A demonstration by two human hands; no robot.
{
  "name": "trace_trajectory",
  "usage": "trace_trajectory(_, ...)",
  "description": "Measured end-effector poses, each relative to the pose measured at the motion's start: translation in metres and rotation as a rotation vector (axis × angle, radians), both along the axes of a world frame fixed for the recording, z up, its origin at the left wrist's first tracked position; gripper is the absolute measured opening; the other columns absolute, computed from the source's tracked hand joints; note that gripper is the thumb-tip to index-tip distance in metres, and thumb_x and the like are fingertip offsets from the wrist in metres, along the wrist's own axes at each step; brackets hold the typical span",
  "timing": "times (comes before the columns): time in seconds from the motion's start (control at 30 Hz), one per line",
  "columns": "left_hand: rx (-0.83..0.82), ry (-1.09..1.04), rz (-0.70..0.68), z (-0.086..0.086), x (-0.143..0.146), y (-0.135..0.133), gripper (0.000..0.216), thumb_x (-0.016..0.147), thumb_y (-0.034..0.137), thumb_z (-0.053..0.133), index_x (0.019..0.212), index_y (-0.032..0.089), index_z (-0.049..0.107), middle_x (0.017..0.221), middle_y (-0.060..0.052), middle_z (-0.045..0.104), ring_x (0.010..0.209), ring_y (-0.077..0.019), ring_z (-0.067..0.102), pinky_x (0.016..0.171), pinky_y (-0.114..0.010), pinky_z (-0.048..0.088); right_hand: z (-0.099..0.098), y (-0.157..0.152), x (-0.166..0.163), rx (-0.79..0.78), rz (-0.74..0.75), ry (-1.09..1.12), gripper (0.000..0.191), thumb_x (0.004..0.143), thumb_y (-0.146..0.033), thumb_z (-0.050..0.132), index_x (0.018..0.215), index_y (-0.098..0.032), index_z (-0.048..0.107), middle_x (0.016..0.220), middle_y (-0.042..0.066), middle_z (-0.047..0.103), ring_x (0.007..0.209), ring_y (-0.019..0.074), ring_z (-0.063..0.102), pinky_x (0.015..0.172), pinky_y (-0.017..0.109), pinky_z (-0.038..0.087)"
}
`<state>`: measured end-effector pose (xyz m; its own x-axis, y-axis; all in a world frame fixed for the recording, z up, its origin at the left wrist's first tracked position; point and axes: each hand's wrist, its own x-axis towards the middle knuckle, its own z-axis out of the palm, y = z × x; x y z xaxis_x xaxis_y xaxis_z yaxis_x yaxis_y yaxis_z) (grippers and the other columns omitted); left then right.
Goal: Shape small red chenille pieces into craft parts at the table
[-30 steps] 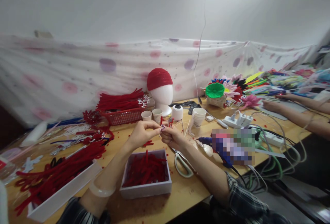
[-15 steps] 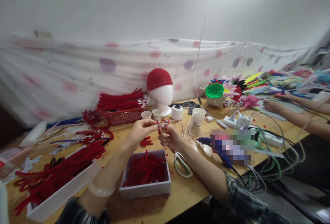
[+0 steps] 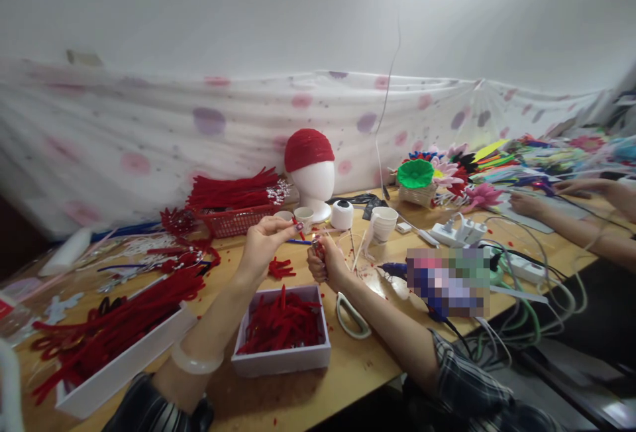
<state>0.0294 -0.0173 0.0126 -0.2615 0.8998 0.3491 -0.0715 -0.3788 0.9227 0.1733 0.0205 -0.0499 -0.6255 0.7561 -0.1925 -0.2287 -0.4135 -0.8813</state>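
My left hand (image 3: 264, 245) is raised above the wooden table (image 3: 348, 369) and pinches a short red pipe-cleaner piece (image 3: 298, 226) between thumb and fingertips. Just to its right, my right hand (image 3: 326, 265) is closed in a fist round a small object that looks like a lighter (image 3: 316, 244), with a bright spot at its top. The red piece's tip is close to that spot. Below both hands stands a white box (image 3: 283, 360) filled with cut red pipe-cleaner pieces.
White-handled scissors (image 3: 352, 318) lie right of the box. A long white tray (image 3: 124, 369) of red pipe cleaners sits at the left. Behind are a red basket (image 3: 233, 222), a foam head with red cap (image 3: 310, 165), paper cups (image 3: 384, 223), a power strip (image 3: 460, 233) and cables. Another person's arms (image 3: 571, 226) work at the right.
My hands, joined a second ago, have drawn apart. The left hand rose with the red piece; the right hand sank slightly and closed into a fist, with a bright spot now above it.
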Motion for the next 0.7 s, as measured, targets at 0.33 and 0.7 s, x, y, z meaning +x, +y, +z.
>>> trace_trajectory(0.33,-0.032,0.057,-0.010,-0.0033,0.0010,-0.0003,0.030,0.045,0.041,0.087,0.061,0.018,0.074,0.081,-0.004,0.064,0.089,-0.0204,0.059,0.088,-0.034,0.045,-0.0012,-0.0020,0.0003,0.177,0.008,-0.047,0.049,0.085,-0.053,0.026,0.047,-0.022,0.031,0.036,-0.009,0.020,0.031,0.0048,0.009,0.031,0.018,0.008)
trace_trajectory(0.7,-0.041,0.079,-0.024,-0.0039,0.0021,-0.0010,0.028,0.047,0.039,0.086,0.063,0.019,0.075,0.083,-0.005,0.066,0.093,-0.0216,0.060,0.092,-0.036,0.044,0.0000,-0.0020,0.0015,0.194,-0.002,-0.051,0.048,0.086,-0.051,0.027,0.048,-0.022,0.033,0.036,-0.008,0.023,0.031,0.0049,0.010,0.031,0.018,0.009)
